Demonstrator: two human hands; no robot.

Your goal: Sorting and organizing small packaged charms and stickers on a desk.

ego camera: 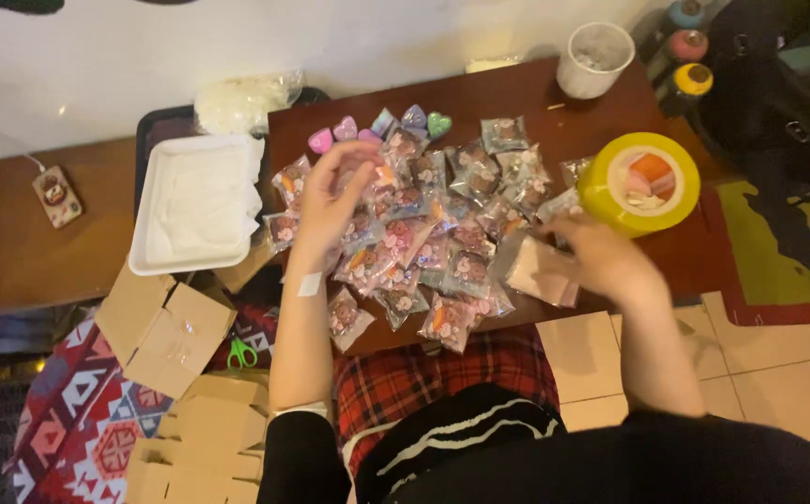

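- Our left hand (335,191) hovers over the heap of small clear packets (423,233) on the dark wooden table (554,121); the fingers are loosely curled and blurred, so we cannot tell whether they pinch a packet or are merely touching the top of the pile.
- Our right hand (601,257) is closed on a flat clear bag (540,271) at the heap's right edge, just below the yellow tape roll (643,182).
- To do this well, we judge it best to lift one packet at a time from the top, so its neighbours do not slide off the near edge, where several already overhang.
- We keep the bag's mouth turned toward the left hand and held steady.
- The heart-shaped pieces (377,126) lie at the far side, and the white tray (199,201) sits to the left, well apart from both hands.
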